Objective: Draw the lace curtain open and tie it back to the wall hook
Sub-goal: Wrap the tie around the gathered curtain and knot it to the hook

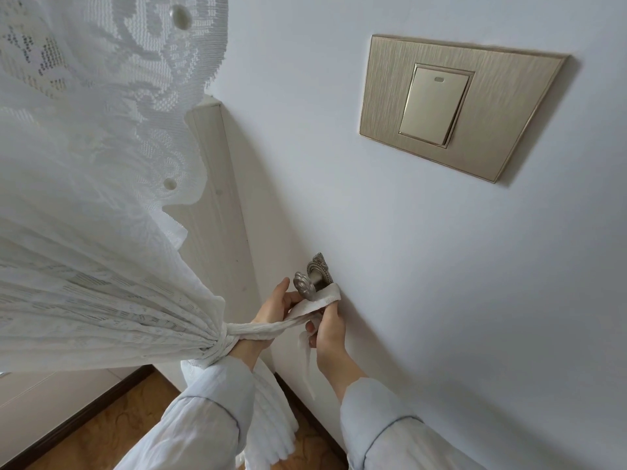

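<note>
Nearest me, my two pale sleeves come up from the bottom edge. The lace curtain is already drawn aside and bunched at a waist where the white fabric tie-back wraps it, just left of my left wrist. From there the band runs right and up to the ornate metal wall hook, draped under its knob.

My left hand sits under the band just beside the hook, fingers curled; I judge it is gripping the tie, though the band hides the contact. My right hand pinches the band's end below the hook, with a loose tail hanging down from it.

To do this well, I would keep tension with the left so the gather does not slip, and use the right to seat the loop fully behind the knob, against the stem, before letting the tail go. Pulling too hard risks snagging the lace.

Farther up the white wall is a brushed-gold light switch, well apart.
</note>
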Motion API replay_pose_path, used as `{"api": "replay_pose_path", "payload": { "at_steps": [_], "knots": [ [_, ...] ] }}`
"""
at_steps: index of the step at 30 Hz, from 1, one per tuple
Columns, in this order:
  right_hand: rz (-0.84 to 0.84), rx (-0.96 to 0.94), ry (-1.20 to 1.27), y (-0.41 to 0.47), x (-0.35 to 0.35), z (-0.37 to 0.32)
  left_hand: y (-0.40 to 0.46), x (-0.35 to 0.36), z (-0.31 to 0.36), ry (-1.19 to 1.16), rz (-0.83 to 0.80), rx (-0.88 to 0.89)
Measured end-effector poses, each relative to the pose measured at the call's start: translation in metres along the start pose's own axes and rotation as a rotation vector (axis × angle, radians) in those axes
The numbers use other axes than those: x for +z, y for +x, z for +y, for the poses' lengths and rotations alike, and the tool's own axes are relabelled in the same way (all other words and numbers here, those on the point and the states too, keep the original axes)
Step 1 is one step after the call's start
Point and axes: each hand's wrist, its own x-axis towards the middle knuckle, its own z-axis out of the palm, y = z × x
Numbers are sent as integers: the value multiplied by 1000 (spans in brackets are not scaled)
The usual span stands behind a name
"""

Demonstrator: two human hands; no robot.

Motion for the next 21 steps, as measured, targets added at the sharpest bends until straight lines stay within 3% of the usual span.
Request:
{"api": "replay_pose_path", "payload": {
  "at_steps": [10,21],
  "knots": [
    [-2,3,-19,0,1,-1,0,0,-1,28,-82,45],
    [-36,-17,-24,5,-9,6,3,-5,2,27,5,1]
  ]
}}
